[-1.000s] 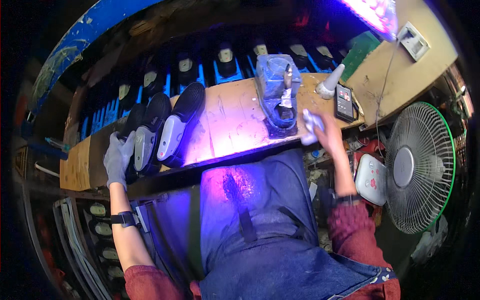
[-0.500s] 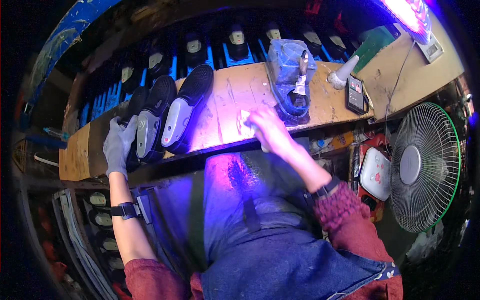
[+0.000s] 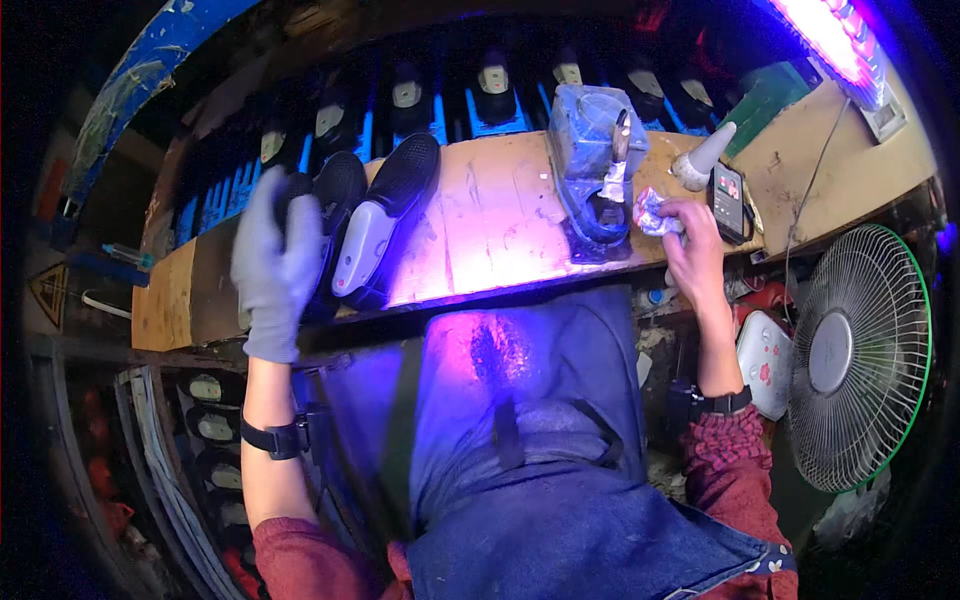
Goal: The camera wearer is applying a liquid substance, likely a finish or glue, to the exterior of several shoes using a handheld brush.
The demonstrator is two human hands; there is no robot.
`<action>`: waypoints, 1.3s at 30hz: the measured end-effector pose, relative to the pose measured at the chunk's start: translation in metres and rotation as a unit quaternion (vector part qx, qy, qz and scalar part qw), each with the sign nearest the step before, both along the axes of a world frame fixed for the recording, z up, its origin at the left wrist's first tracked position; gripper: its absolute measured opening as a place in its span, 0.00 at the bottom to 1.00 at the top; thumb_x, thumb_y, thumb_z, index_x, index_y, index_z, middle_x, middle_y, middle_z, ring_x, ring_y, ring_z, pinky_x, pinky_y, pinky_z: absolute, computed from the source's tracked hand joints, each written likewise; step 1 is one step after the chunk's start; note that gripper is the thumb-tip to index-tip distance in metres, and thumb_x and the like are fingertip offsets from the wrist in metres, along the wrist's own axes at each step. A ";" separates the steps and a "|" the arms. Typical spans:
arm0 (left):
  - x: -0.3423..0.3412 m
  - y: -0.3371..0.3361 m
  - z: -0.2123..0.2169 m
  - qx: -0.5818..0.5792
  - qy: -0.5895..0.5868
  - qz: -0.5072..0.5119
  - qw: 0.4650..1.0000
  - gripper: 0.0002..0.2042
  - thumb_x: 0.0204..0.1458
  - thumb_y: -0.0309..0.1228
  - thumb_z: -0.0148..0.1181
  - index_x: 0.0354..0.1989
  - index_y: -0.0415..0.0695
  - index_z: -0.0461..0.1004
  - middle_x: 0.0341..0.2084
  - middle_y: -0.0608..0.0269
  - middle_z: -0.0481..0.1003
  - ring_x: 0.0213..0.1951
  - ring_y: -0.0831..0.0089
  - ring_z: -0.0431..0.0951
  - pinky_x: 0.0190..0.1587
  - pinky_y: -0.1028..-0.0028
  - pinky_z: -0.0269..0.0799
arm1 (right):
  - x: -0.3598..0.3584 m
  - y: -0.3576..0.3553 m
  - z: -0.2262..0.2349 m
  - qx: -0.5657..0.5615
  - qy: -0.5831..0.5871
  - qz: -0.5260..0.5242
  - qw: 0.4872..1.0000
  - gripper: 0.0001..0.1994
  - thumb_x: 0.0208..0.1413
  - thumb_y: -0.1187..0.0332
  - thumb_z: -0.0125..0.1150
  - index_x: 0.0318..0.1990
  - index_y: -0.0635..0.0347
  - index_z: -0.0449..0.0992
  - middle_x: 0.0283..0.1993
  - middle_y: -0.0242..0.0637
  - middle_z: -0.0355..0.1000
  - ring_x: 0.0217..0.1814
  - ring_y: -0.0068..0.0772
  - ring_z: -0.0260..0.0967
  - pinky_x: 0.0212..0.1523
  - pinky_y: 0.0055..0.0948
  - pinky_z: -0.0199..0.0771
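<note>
My left hand, in a pale grey glove, is raised over the left end of the bench beside the black shoes. Its thumb stands apart from the fingers, and it is somewhat blurred. Behind it, partly hidden, is a black shoe. To the right lies another black shoe with a smooth grey last showing. My bare right hand pinches a crumpled white wad, cloth or paper, just right of a blue glue pot with a brush in it.
A grey cone and a phone are at the bench's right. Behind it, several shoes stand on a blue slatted rack. A bright purple lamp hangs upper right; a fan stands below. Beneath the bench is a white case.
My right hand has moved right with the wad, from the bench's lit middle to beyond the glue pot. My left hand has lifted off the shoes' left side and shifted right.
</note>
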State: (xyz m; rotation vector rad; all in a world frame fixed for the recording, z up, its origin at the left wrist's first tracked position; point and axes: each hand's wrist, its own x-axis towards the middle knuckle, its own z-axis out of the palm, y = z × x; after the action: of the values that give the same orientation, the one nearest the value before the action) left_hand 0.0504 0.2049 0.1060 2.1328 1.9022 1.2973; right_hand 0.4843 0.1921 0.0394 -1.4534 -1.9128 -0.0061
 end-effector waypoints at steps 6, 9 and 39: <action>0.062 0.071 -0.026 -0.200 0.378 -0.013 0.904 0.36 0.40 0.52 0.61 0.54 0.39 0.60 0.45 0.45 0.70 0.45 0.52 0.74 0.47 0.58 0.70 | 0.003 0.026 -0.014 -0.002 0.033 -0.017 0.999 0.17 0.45 0.71 0.57 0.45 0.62 0.71 0.48 0.49 0.68 0.54 0.50 0.62 0.57 0.41 0.59; 0.092 0.074 -0.014 -0.390 0.401 0.037 0.828 0.38 0.40 0.45 0.66 0.57 0.40 0.55 0.50 0.42 0.67 0.49 0.48 0.73 0.48 0.54 0.69 | -0.039 0.038 0.002 -0.020 0.075 -0.045 0.996 0.17 0.44 0.62 0.62 0.39 0.63 0.73 0.37 0.46 0.69 0.41 0.50 0.66 0.44 0.43 0.65; 0.084 -0.028 -0.075 -0.149 -0.585 -0.244 0.759 0.24 0.61 0.35 0.42 0.62 0.35 0.52 0.54 0.56 0.63 0.55 0.68 0.64 0.59 0.70 0.59 | -0.048 0.014 0.029 -0.085 0.153 0.003 0.984 0.09 0.51 0.68 0.61 0.32 0.63 0.70 0.27 0.42 0.71 0.32 0.37 0.72 0.34 0.30 0.69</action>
State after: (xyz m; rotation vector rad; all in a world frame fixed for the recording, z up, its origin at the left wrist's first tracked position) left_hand 0.1344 0.1766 0.0306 0.9950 0.8377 1.4632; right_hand 0.4359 0.2056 0.0684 -1.4646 -1.6963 0.3716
